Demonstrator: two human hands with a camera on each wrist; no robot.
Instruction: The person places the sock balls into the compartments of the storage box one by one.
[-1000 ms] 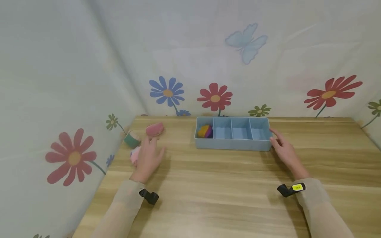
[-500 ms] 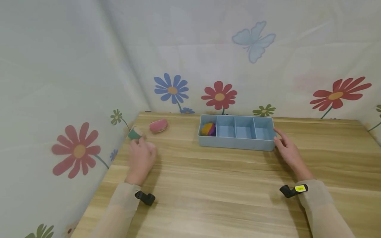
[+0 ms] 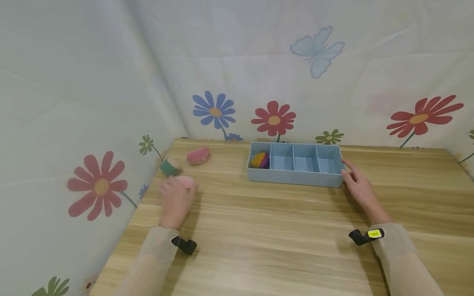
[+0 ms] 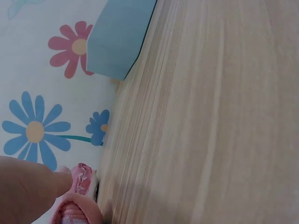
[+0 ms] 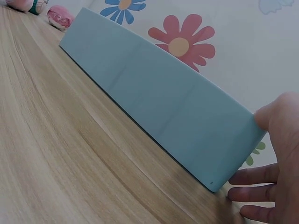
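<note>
My left hand (image 3: 177,201) curls its fingers round a pink fabric roll (image 3: 186,182), like a rolled-up pair of socks, at the table's left side. In the left wrist view its thumb lies beside the folded pink cloth (image 4: 79,209). A green and cream roll (image 3: 170,166) lies just past the fingertips, and a darker pink roll (image 3: 198,156) sits farther back. My right hand (image 3: 360,190) touches the right end of a light blue box (image 3: 294,177) with four... several compartments. Its thumb is at the upper corner, the fingers fairly straight along the end wall.
A yellow and purple roll (image 3: 260,160) sits in the box's leftmost compartment; the others hold nothing visible. The wooden table (image 3: 274,234) meets a flower-printed curtain (image 3: 237,74) at the back and left.
The left hand first reached over the pink roll, then drew back slightly with its fingers curled round it. The right hand stays at the box's end. The head view has shifted a little.
</note>
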